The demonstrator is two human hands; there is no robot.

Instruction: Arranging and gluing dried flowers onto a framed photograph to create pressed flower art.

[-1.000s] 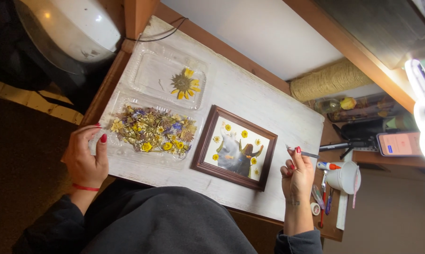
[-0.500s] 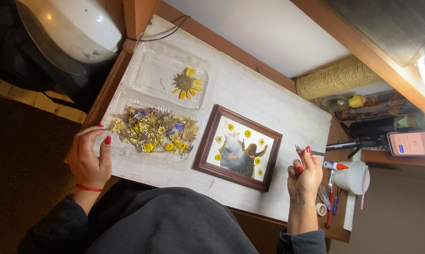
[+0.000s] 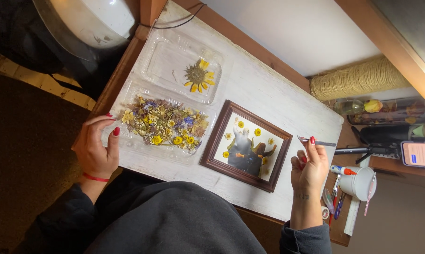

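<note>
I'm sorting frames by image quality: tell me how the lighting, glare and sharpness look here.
Head view: the white tabletop is evenly and brightly lit, the floor at left falls into deep shadow; the phone screen glows overexposed; the clear tray shows faint sheen; the framed picture, dried flowers and both hands, left and right, are sharp, without motion blur.

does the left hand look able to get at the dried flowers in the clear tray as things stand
Probably yes. The left hand already rests at the near edge of the clear tray, and the dried flowers lie uncovered in it beside the fingertips, with nothing between them.
</note>
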